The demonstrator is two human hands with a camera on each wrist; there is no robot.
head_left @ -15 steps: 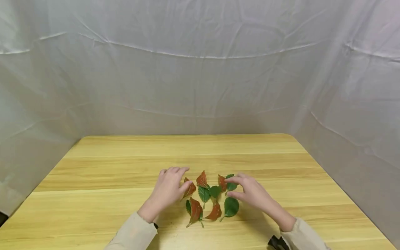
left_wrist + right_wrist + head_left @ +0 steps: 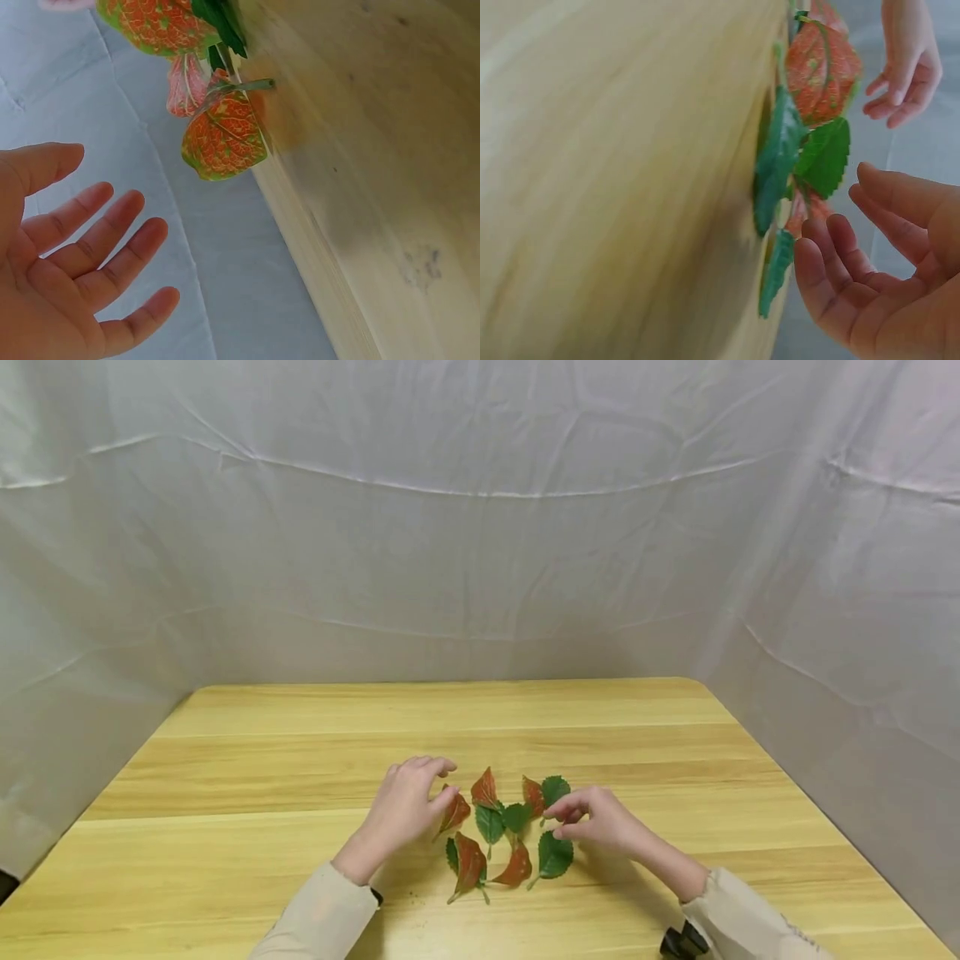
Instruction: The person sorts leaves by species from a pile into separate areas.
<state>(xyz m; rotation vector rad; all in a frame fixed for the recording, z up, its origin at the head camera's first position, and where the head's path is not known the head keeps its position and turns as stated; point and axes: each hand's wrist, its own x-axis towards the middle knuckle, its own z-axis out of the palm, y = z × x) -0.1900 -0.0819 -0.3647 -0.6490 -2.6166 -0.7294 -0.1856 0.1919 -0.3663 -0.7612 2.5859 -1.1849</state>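
Several red and green leaves with short stems lie in a loose cluster on the wooden table. My left hand [image 2: 401,803] hovers at the cluster's left side, fingers apart and holding nothing, beside a red leaf [image 2: 455,811]. On the right, my right hand [image 2: 602,818] hangs over two green leaves, the far one [image 2: 555,789] and the near one [image 2: 556,857]. Its fingers are loosely bent, with nothing between thumb and fingertips in the right wrist view. Between the hands are a red leaf [image 2: 484,787], a green leaf [image 2: 490,824] and another red leaf [image 2: 516,867].
The wooden table [image 2: 225,860] stretches beyond the leaves on every side. Pale cloth [image 2: 465,552] hangs behind it and along both sides. Small dark specks [image 2: 414,894] mark the tabletop left of the leaves.
My right hand has come slightly nearer, its fingers bending more, and the far green leaf now shows more fully. My left hand has hardly moved; the leaves lie as before.
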